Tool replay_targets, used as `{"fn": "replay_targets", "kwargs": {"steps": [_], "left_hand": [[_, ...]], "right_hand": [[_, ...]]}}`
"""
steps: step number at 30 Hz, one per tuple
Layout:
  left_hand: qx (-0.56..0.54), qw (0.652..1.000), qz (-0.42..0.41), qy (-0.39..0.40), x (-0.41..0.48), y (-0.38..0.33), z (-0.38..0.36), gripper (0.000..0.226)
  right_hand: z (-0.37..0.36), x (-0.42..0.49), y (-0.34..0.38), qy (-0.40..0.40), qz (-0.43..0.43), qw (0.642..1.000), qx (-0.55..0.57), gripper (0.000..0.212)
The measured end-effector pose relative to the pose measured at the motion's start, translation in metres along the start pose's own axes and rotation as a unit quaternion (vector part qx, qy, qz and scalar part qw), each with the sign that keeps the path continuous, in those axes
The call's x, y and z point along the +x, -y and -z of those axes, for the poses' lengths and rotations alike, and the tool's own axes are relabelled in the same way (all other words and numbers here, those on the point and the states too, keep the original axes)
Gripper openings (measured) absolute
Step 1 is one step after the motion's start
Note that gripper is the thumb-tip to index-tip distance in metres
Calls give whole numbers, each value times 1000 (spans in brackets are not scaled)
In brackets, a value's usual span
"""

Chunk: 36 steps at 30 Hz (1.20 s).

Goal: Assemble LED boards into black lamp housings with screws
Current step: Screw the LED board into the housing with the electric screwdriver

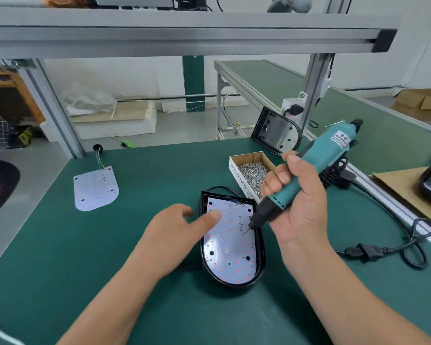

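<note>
On the dark green bench mat (135, 257) sat a black lamp housing (261, 260), flat at its far end and rounded at the near one, a little right of the middle of the bench. A white LED board (230, 247) of the same shape lay inside it, dotted with small red and orange parts, with thin wires at its far edge.

The person's right hand (296, 202) was wrapped tight round a teal electric screwdriver (316, 160), fingers curled about the barrel. The tool was tilted so that its black nose pointed down and to the left. Its thin bit (244, 232) came down over the right half of the board; whether the tip touched it I could not tell. The left hand (174, 235) held nothing: its fingers were loosely bent and the thumb stretched out over the board's upper left part, by the housing's left wall.

Just beyond the housing, to the right, stood an open cardboard box (246, 156) full of small silver screws (253, 170). Well off to the left a second white LED board (95, 189) lay bare on the mat, coloured wires running from its far edge. A second black housing (275, 131) leaned near the aluminium post (314, 90) at the back right. A black power cable (373, 250) looped across the mat on the right.
</note>
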<state>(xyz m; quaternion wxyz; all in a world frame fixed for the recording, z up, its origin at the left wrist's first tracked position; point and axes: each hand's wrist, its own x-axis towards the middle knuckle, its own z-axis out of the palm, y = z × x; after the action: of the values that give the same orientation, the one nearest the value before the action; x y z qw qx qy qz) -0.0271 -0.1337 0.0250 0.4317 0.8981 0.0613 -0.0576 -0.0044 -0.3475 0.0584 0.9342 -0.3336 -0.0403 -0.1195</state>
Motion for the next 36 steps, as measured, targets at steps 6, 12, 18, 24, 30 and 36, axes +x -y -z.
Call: {"fn": "replay_targets", "kwargs": {"steps": [6, 12, 18, 24, 30, 36], "left_hand": [[10, 997, -25, 75, 12, 10, -9, 70], [-11, 996, -21, 80, 15, 11, -10, 54], [-24, 997, -12, 77, 16, 11, -12, 41], [-45, 995, -26, 88, 14, 11, -13, 41], [-41, 996, -20, 73, 16, 13, -16, 40], [-27, 997, -17, 67, 16, 12, -16, 40]], "right_hand": [[3, -4, -10, 23, -13, 999, -48, 3], [1, -13, -24, 68, -11, 993, -92, 13], [-2, -20, -27, 100, 0, 988, -116, 7], [-7, -26, -29, 116, -5, 984, -136, 8], [-9, -30, -28, 143, 5, 978, -153, 14], [-11, -34, -27, 232, 12, 953, -197, 16]]}}
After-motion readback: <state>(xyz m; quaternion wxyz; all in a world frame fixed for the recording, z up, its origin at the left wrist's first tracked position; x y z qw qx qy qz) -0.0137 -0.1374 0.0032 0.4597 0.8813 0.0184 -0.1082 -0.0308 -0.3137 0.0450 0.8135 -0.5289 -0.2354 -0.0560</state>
